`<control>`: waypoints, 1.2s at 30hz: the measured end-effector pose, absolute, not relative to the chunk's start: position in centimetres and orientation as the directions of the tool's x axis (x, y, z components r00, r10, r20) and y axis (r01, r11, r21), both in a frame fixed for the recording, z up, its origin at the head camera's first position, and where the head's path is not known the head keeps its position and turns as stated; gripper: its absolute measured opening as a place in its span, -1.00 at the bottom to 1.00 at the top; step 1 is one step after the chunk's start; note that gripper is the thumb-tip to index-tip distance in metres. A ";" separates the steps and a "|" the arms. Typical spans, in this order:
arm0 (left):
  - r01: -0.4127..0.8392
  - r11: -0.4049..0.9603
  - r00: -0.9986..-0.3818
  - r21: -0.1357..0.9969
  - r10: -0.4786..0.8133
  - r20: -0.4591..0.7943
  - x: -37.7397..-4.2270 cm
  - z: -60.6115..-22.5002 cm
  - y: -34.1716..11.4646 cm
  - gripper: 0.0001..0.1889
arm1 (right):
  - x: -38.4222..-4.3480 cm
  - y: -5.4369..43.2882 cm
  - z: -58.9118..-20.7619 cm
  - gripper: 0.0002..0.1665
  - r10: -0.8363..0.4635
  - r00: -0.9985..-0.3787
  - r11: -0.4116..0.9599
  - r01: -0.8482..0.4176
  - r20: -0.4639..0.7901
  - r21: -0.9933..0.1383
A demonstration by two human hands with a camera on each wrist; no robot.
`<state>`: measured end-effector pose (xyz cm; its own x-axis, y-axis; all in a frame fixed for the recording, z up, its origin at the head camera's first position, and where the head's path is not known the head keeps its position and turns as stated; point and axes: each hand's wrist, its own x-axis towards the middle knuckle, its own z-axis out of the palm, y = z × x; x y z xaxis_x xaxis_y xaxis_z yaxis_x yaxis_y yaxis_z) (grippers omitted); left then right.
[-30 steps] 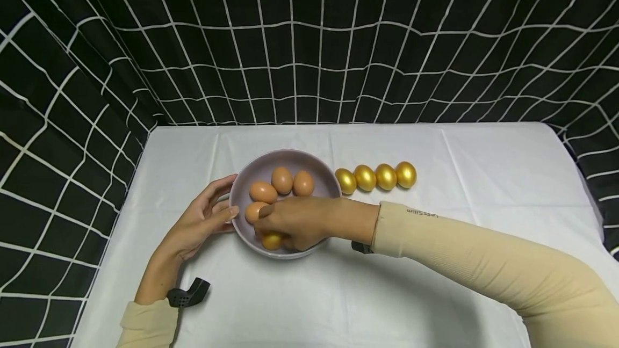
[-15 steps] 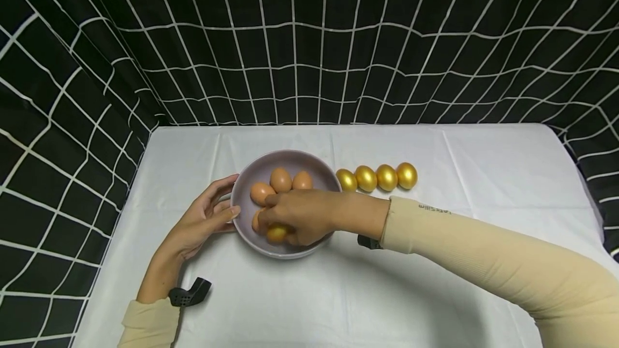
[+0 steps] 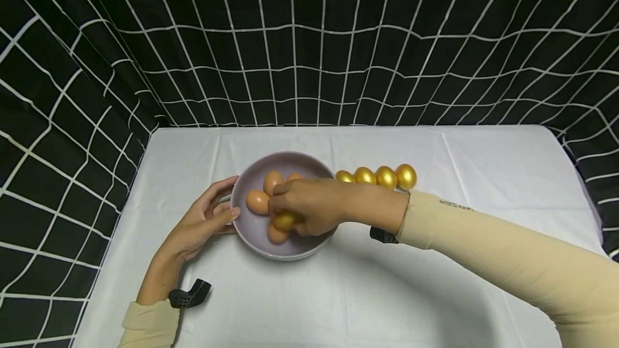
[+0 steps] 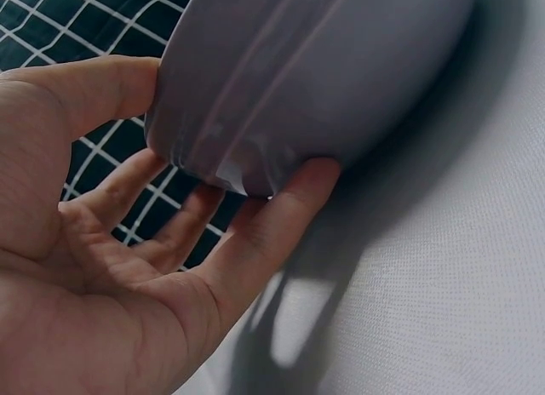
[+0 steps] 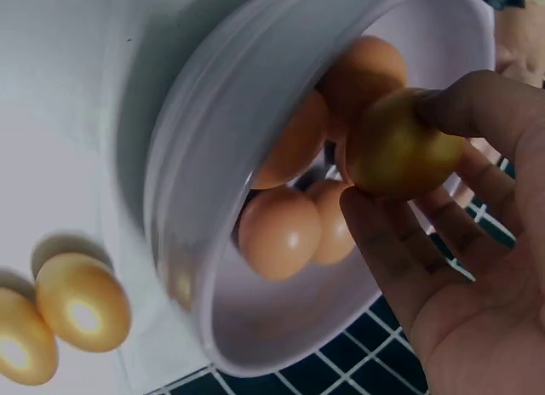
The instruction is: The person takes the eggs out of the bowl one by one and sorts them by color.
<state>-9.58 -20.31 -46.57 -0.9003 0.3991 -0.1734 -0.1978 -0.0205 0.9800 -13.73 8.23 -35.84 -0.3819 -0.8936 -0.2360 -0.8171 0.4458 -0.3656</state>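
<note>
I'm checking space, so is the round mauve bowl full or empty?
Partly full: smooth oval brown eggs lie inside the bowl, with bare space beside them.

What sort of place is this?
Probably a staged recording booth: black curtains with a white grid behind and beside a white-covered table, plus a black device at each wrist, likely a camera.

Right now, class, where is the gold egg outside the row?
In the head view, the gold egg is pinched by the right hand, seen against the bowl, left of the row of gold eggs, beside a brown egg.
</note>
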 end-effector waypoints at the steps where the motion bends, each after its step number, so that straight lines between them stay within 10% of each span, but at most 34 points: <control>1: -0.197 -0.020 -0.901 0.980 0.398 -0.173 -9.6 -46.6 -20.3 -0.24 | -13.8 8.4 -35.7 -0.59 -0.896 -0.382 0.442 -0.817 -0.227 -0.371; 24: -0.192 -0.015 -0.906 0.981 0.386 -0.172 -9.5 -46.4 -20.4 -0.23 | -13.4 14.0 -36.6 -0.47 -0.833 -0.545 0.482 -0.628 -0.096 -0.611; 36: -0.191 -0.015 -0.903 0.981 0.395 -0.170 -9.6 -46.5 -20.3 -0.23 | -12.5 16.0 -37.8 -0.47 -0.646 -0.763 0.355 -0.333 0.028 -0.873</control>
<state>-9.57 -20.27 -46.51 -0.9027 0.3953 -0.1699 -0.1912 -0.0147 0.9814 -12.49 16.03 -37.82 -0.7626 -0.6463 0.0282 -0.3333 0.3552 -0.8733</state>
